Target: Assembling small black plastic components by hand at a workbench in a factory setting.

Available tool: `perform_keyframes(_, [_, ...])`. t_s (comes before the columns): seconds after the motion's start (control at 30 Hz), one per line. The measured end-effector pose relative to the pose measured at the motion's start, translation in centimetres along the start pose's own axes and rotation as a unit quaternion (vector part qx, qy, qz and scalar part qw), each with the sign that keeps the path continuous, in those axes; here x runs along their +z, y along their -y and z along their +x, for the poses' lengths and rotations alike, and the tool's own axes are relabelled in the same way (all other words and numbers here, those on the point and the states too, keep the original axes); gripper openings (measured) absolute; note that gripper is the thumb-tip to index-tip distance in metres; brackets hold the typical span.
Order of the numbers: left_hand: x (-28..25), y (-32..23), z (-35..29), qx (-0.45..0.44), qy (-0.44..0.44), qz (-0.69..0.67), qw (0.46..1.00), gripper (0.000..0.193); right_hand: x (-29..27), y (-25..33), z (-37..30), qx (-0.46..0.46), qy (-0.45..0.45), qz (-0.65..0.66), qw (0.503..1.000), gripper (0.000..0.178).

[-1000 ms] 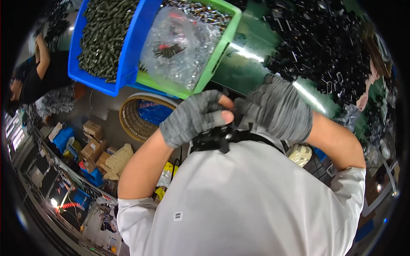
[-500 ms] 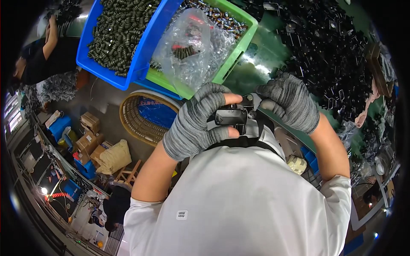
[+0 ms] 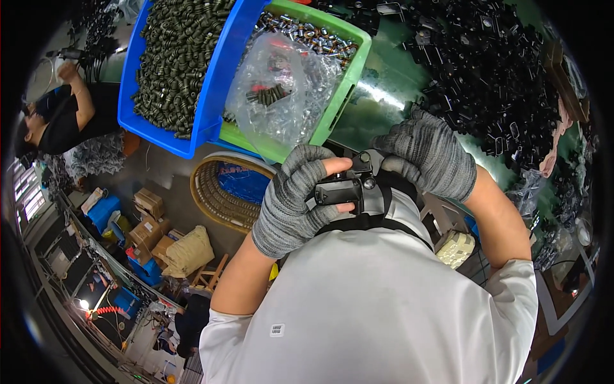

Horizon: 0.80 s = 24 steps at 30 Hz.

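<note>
In front of my chest, my left hand (image 3: 288,208) is closed around a black part (image 3: 340,191). This part has a rectangular recessed body and round metal ends along its upper right side. My left hand wears a grey knit glove that leaves the tips of the index finger and thumb bare; they press on the part's top and bottom. My right hand (image 3: 436,157), also gloved, has its fingers curled at the part's upper right. It pinches a dark flat piece (image 3: 376,159) there; whether that piece is joined to the part I cannot tell.
Beyond my left hand stand a blue bin (image 3: 208,89) of dark olive springs and a green bin (image 3: 348,80) of small metal pieces with a clear plastic bag (image 3: 272,102) on top. Black parts (image 3: 492,77) are heaped at right. A round basket (image 3: 199,185) and another person (image 3: 70,112) are at left.
The view has shifted a little. My left hand keeps its grip on the black part, and my right fingers stay bunched at its upper right side.
</note>
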<state>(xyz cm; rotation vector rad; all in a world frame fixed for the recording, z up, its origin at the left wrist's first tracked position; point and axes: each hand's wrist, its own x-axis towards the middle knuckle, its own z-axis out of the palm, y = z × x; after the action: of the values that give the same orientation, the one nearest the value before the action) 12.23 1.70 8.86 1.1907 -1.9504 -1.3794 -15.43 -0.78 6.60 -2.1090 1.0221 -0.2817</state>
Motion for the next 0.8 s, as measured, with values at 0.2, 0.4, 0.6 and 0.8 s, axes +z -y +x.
perform_keyframes(0.2, [1.6,-0.5,0.2,-0.06,-0.076,-0.007,0.995,0.052,0.2,2.3,-0.5,0.092,-0.017,0.004,0.996,0.029])
perform_keyframes(0.4, [1.5,-1.2,0.3,-0.156,-0.038,-0.111,0.981,0.049,-2.9,2.7,-0.8,0.111,0.099,0.078,0.986,0.025])
perform_keyframes(0.6, [2.7,-1.0,0.6,-0.084,-0.107,-0.025,0.99,0.056,-1.9,1.4,-0.4,0.074,-0.023,0.035,0.996,0.03])
perform_keyframes(0.8, [2.1,-1.3,1.0,-0.036,-0.065,0.021,0.997,0.057,-2.0,0.6,-0.8,0.091,-0.013,0.056,0.994,0.034])
